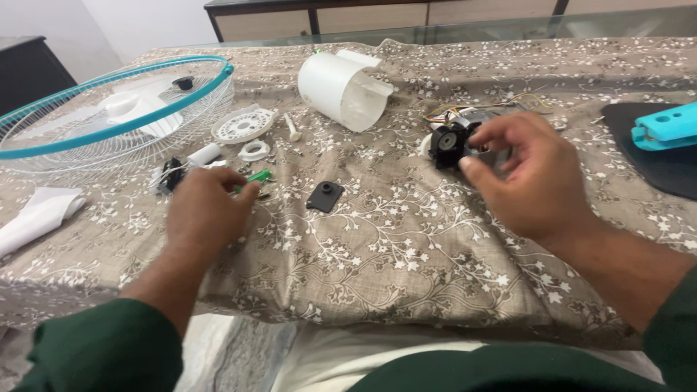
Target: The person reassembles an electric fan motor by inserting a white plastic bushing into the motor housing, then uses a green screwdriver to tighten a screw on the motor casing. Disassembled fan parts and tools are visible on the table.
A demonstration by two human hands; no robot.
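Observation:
My left hand (205, 207) rests on the patterned cloth with its fingers closed around a green-handled screwdriver (259, 176), whose handle tip sticks out past the fingertips. My right hand (528, 173) reaches over a black fan motor (449, 142) with coloured wires (465, 110), fingers curled around its right side and touching it. A small flat black cover plate (324, 196) lies between the two hands. The motor's far side is hidden by my fingers.
A teal-rimmed wire fan guard (109, 123) sits at far left over white blades. A white cylindrical housing (341, 88), white round disc (243, 125), white ring (254, 151) and peg lie at the back. A teal part on a black base (664, 134) is at right. White cloth (36, 215) at left.

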